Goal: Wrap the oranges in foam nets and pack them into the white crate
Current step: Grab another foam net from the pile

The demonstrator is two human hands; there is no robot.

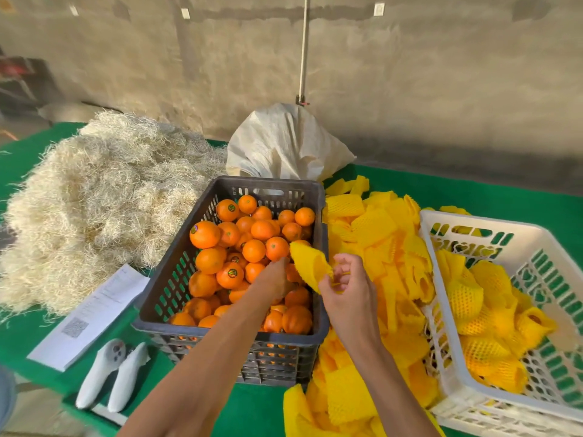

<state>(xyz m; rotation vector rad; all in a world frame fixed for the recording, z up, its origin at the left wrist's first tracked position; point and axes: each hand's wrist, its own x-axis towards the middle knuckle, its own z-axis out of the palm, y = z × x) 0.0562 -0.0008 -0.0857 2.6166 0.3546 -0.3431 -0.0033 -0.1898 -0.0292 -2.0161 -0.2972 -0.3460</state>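
Observation:
A dark grey crate [176,275] in the middle holds several loose oranges [205,234]. My left hand [273,277] reaches into it, its fingertips at an orange [277,248] near the right wall; the back of the hand hides its fingers. Just right of it, over the crate's rim, my right hand [345,290] pinches a yellow foam net [310,266]. A heap of foam nets [375,234] lies between the two crates. The white crate [448,361] on the right holds several net-wrapped oranges [465,299].
A big pile of pale straw [94,197] covers the left of the green table [473,190]. A white sack [284,143] stands behind the dark crate. A paper sheet [91,313] and two white controllers [110,373] lie at the front left.

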